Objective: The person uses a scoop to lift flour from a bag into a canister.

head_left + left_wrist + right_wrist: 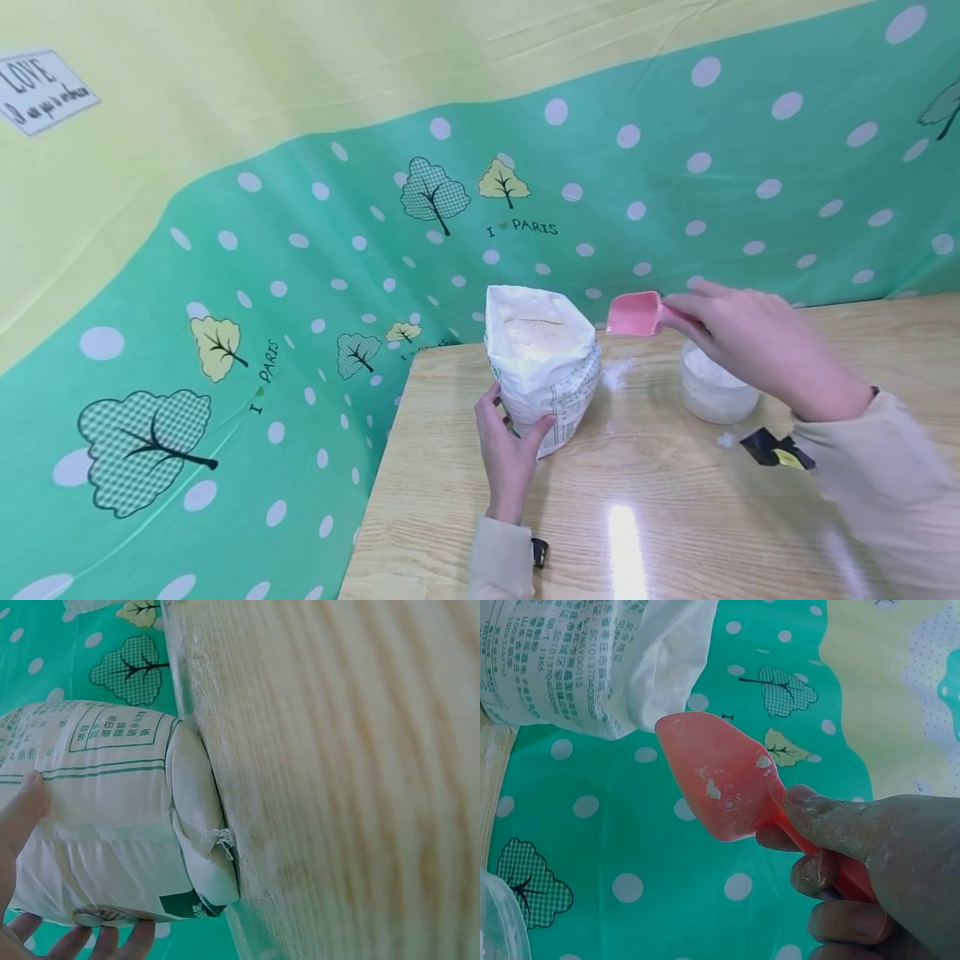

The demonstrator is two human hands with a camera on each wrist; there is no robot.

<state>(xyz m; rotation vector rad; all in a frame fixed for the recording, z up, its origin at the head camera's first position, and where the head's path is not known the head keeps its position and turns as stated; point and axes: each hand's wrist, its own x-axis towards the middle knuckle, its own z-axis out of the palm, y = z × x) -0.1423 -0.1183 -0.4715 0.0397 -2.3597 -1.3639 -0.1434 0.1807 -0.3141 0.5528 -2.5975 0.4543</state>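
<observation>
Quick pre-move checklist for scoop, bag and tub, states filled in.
1. White bag open at the top: ok, white powder shows inside.
2. Bag steadied: ok, left hand holds it low down.
3. Pink scoop gripped: ok, in the right hand.
4. Scoop clean: not ok, white bits cling to it.
5. Tub unobstructed from above: not ok, right hand partly hides it in the head view.
6. Tub's exact fill level: cannot tell.

Curtained-off work corner — printed cloth (600, 175) behind wood-grain table (427, 500).
</observation>
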